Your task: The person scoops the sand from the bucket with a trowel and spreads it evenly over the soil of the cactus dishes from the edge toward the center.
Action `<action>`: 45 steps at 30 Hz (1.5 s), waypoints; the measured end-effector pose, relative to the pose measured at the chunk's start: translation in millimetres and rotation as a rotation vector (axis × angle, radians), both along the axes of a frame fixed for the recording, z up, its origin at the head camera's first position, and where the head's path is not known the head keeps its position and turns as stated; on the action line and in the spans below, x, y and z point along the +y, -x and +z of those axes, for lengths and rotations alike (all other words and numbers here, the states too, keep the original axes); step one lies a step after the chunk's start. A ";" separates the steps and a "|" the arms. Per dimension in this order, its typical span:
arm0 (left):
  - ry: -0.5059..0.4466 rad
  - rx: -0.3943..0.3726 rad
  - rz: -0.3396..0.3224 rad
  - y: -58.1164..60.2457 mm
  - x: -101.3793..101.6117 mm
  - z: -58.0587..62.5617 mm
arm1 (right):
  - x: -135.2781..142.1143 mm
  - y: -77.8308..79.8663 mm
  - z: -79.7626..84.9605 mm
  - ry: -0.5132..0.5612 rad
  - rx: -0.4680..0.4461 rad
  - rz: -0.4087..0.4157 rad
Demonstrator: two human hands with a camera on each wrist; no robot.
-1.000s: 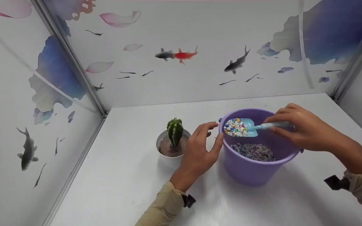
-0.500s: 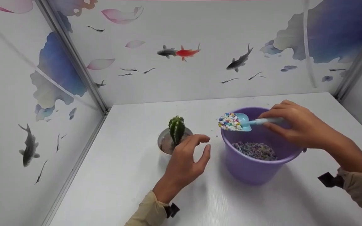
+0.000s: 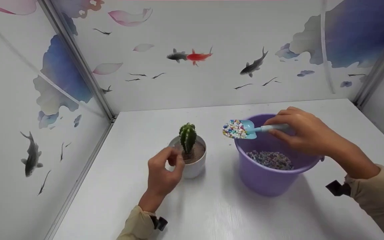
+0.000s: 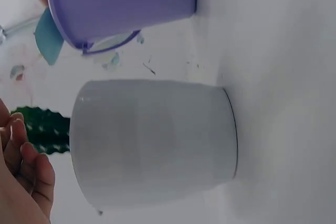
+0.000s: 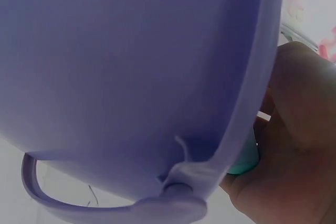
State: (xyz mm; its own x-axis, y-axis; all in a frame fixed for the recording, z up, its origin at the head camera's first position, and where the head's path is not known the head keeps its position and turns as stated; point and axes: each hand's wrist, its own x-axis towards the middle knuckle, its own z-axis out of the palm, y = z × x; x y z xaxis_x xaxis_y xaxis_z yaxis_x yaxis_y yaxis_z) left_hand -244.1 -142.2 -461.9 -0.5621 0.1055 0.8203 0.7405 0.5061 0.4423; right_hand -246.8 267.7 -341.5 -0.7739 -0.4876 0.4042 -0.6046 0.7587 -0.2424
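Note:
In the head view my right hand [image 3: 300, 131] grips the handle of a small light-blue shovel [image 3: 250, 126]. Its blade carries a heap of multicoloured pebbles [image 3: 234, 129] and sticks out past the left rim of a purple bucket [image 3: 267, 183]. My left hand [image 3: 163, 175] is at the near left of a white pot [image 3: 197, 167], fingers loosely bent, holding nothing that shows. A green cactus [image 3: 187, 138] stands upright in the pot. The left wrist view shows the left fingers [image 4: 44, 174] beside the cactus. In the right wrist view the bucket [image 5: 121, 66] hides most of the shovel.
More pebbles [image 3: 272, 160] lie at the bottom of the bucket. The bucket's handle [image 5: 79, 212] hangs down outside. A white tabletop [image 3: 225, 213] carries everything, with printed panels [image 3: 218, 30] at the back and sides.
The right hand has lifted the loaded shovel and moved it left, from over the bucket to beyond its rim. My left hand has gone left, from beside the bucket to the pot's near left.

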 end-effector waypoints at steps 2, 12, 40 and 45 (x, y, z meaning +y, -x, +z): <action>-0.040 -0.030 0.061 8.4 -9.3 -3.7 | -3.0 0.7 0.3 -0.003 -0.017 -0.006; -0.082 -0.182 0.185 36.6 -24.9 -15.1 | -22.2 8.8 -1.8 -0.008 -0.079 0.009; -0.234 -0.500 0.040 70.9 -25.2 -30.4 | -69.0 24.7 6.2 -0.075 -0.155 -0.021; -0.249 -0.508 0.009 71.1 -25.3 -30.3 | -72.5 26.3 6.1 -0.086 -0.148 -0.018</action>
State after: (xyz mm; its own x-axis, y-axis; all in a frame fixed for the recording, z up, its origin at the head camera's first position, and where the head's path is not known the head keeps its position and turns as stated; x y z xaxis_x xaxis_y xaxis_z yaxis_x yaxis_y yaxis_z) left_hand -315.2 -167.5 -492.3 -0.8930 -0.0631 0.4456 0.3993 0.3457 0.8492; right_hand -273.0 195.2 -335.3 -0.8306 -0.5013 0.2426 -0.5536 0.7906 -0.2616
